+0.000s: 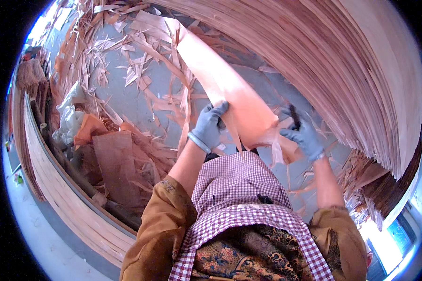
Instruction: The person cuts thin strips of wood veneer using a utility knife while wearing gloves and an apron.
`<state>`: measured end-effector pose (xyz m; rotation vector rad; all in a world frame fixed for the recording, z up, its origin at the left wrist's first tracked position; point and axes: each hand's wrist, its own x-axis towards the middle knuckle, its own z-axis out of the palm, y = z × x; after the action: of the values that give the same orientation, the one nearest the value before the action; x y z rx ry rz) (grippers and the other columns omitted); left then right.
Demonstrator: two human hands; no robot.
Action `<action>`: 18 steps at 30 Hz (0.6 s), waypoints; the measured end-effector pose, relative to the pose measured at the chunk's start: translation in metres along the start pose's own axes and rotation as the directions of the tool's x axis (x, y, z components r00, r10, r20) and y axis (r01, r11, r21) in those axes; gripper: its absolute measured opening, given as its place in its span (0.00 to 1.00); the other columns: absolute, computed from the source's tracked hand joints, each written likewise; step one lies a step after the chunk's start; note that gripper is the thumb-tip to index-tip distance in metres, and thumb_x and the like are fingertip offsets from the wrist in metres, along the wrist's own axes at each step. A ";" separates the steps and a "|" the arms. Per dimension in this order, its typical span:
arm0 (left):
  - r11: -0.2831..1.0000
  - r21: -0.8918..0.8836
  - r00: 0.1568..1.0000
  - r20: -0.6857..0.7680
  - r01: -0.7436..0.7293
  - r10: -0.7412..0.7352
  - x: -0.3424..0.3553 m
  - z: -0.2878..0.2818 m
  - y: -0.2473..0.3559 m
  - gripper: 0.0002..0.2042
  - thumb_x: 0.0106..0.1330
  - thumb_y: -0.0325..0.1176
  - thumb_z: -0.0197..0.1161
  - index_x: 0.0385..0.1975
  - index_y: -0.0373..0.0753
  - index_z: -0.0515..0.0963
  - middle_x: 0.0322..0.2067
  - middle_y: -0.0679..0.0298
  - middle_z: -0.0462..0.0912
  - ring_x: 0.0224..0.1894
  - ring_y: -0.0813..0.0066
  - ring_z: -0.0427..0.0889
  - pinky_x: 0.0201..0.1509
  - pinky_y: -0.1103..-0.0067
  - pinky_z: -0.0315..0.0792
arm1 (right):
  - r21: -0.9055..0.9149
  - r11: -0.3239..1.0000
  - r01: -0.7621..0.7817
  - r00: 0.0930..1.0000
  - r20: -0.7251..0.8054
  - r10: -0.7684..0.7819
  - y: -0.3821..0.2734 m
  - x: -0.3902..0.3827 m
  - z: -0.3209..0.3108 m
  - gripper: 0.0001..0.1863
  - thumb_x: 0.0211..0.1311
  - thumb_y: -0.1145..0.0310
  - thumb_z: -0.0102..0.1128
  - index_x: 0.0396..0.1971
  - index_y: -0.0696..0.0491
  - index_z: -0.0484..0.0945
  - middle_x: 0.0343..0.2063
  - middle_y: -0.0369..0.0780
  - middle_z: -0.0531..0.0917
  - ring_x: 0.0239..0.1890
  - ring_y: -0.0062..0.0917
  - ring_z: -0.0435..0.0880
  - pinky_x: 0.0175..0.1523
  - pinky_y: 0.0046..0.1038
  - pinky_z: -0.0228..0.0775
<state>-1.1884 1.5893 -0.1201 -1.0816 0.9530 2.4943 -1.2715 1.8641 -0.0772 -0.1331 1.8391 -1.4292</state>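
Observation:
A long, pale orange sheet of wood veneer (pixel 225 84) stretches from in front of my apron toward the far left, its near end curled and ragged. My left hand (pixel 208 124), in a grey-blue glove, pinches the veneer's left edge, thumb and fingers closed. On the other side, my gloved right hand (pixel 307 138) is wrapped round a dark, narrow tool (pixel 294 117); its blade, if any, cannot be made out. That hand is just right of the curled near end, close to a thin torn strip (pixel 277 150) hanging there.
A tall stack of veneer sheets (pixel 309 61) curves along the far and right side. Another stack (pixel 65 187) lies at the left. Torn scraps (pixel 136 65) cover much of the grey floor (pixel 112 89). Beside the left stack are a heap of offcuts (pixel 115 159) and whitish plastic (pixel 70 117).

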 end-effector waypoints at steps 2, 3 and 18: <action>0.998 0.030 0.999 0.000 -0.054 0.054 -0.005 0.004 0.015 0.05 0.67 0.35 0.58 0.29 0.43 0.76 0.20 0.73 0.75 0.16 0.86 0.69 0.18 0.85 0.61 | -0.022 1.000 0.007 0.986 0.164 -0.003 0.015 0.019 -0.005 0.27 0.50 0.70 0.71 0.51 0.58 0.72 0.45 0.34 0.79 0.41 0.16 0.75 0.49 0.20 0.70; 0.995 0.063 0.996 -0.025 -0.078 0.080 -0.012 0.017 0.026 0.05 0.67 0.35 0.57 0.30 0.43 0.76 0.21 0.73 0.76 0.16 0.86 0.69 0.18 0.86 0.60 | -0.085 0.996 0.004 0.973 0.230 0.015 0.024 0.024 -0.005 0.27 0.50 0.70 0.71 0.52 0.58 0.72 0.45 0.34 0.79 0.41 0.16 0.75 0.50 0.21 0.70; 0.953 0.200 0.728 -0.615 -0.226 0.302 -0.173 -0.085 0.031 0.13 0.65 0.33 0.58 0.47 0.35 0.77 0.31 0.66 0.82 0.22 0.85 0.70 0.20 0.86 0.63 | -0.110 0.943 0.314 0.843 0.488 -0.224 -0.249 0.184 0.088 0.25 0.59 0.67 0.63 0.54 0.62 0.71 0.45 0.37 0.79 0.44 0.18 0.75 0.49 0.22 0.69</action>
<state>-1.0360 1.5140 -0.0234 -1.9491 1.5004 2.2395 -1.4342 1.6108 0.0373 -0.7978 1.5764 -1.2603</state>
